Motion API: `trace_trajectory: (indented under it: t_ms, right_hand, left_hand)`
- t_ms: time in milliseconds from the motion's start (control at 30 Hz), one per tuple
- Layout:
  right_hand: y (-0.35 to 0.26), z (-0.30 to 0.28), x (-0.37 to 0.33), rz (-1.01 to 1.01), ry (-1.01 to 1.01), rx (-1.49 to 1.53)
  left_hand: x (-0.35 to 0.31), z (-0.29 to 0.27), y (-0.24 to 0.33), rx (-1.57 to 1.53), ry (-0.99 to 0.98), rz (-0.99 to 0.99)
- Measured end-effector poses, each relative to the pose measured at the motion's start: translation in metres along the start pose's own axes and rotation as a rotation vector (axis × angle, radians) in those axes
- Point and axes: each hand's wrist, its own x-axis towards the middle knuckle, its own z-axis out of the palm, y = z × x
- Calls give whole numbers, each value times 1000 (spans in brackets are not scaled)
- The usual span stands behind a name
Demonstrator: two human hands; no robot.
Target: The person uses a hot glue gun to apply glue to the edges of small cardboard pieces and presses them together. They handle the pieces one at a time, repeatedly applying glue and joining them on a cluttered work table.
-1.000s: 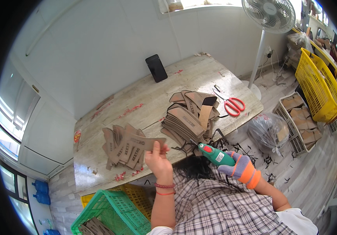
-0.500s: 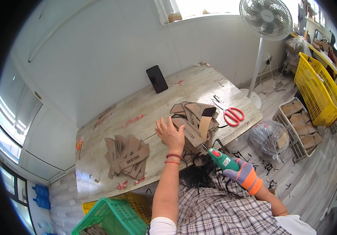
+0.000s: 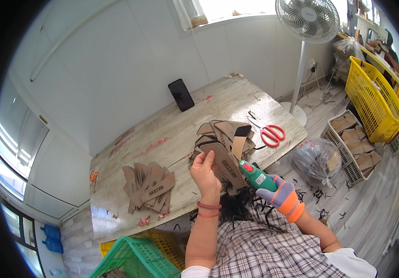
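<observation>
My bare left hand (image 3: 206, 173) pinches the upper end of a flat brown strip (image 3: 226, 162) with dark print, raised and tilted over a pile of like strips (image 3: 219, 129) on the table. My right hand (image 3: 280, 197), in a grey and orange work glove, grips a green handheld power tool (image 3: 258, 179) with a red button. The tool's front end is beside the strip's right edge; its tip is hidden, so contact cannot be told. On the pile lies a tan piece with a black end (image 3: 241, 134).
A fanned second stack of strips (image 3: 150, 187) lies at the table's left. Red-handled scissors (image 3: 272, 135) and a phone (image 3: 181, 95) are on the table (image 3: 171, 153). Black scraps (image 3: 236, 206) cover my lap's far edge. Around stand a green crate (image 3: 134, 257), plastic bag (image 3: 317, 160), yellow basket (image 3: 375, 102) and fan (image 3: 308, 21).
My left hand, spread flat over the pile before, now pinches a strip and has lifted it. The power tool has moved slightly up and left, close to that strip.
</observation>
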Motion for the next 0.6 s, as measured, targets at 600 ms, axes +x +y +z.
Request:
trace_trajectory:
  t_ms: [600]
  right_hand:
    - [-9,-5,-7,45,-56,99]
  left_hand:
    - [-34,0,-6,41,-65,-127]
